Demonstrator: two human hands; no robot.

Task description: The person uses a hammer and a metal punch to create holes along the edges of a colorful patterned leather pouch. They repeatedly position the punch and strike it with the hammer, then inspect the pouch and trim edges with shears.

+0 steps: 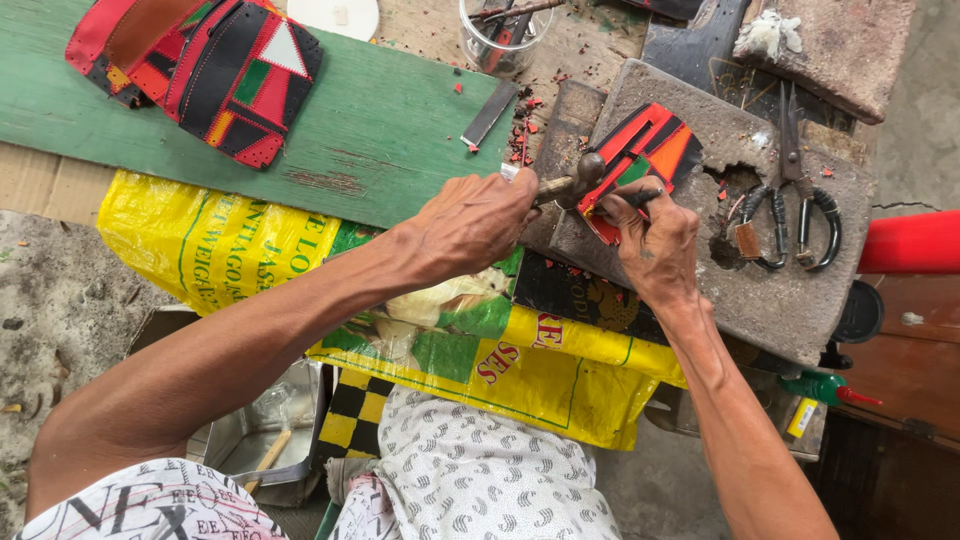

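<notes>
Leather piece [640,150], red, black, orange and green, lay flat on a grey stone slab [790,290]. Its long side ran from 7 o'clock up to 1 o'clock. The lower end was hidden under the right hand [655,240], so its full shape was hard to tell. That hand's fingers were bent and pressed down on the piece, holding it in place.

A small hammer [580,180] touched the piece at its 9 o'clock edge. Its metal head pointed to 3 o'clock and its handle ran back to 9 o'clock. Most of the handle was hidden inside the left hand [470,220], which was closed tight around it.

At 3 o'clock from the piece, black-handled scissors [800,190] lay on the slab, tips to 12 o'clock. At 10 o'clock, more sewn leather pieces [200,70] sat on a green board [380,130], partly cut off by the top edge. A clear jar [500,40] stood at 11 o'clock, also cut off. A yellow printed sack [560,380] spread at 6 o'clock, over the person's lap.
</notes>
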